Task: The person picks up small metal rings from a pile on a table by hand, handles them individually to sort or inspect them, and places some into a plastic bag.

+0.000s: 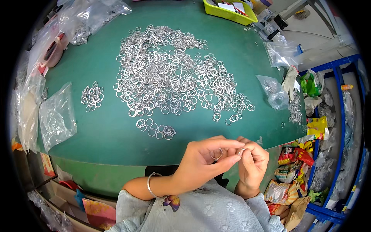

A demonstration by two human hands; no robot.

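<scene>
My left hand [205,156] and my right hand [253,160] meet above the near edge of the green table [104,143]. Between their fingertips they pinch a small silver metal ring [241,151], mostly covered by the fingers. Another metal ring [216,154] shows in the curl of my left hand. A large heap of loose silver rings [162,73] spreads over the middle of the table. Nearer to me lies a short row of rings [154,128], overlapping at its right end. Farther left sits a small separate cluster of rings [92,96].
An empty-looking clear plastic bag [58,116] lies at the left, near a pink case [54,52]. Toward the right edge are a small clear bag [273,92] and more rings [295,110]. A yellow-green tray [228,13] stands at the back; blue shelving [338,143] flanks the right.
</scene>
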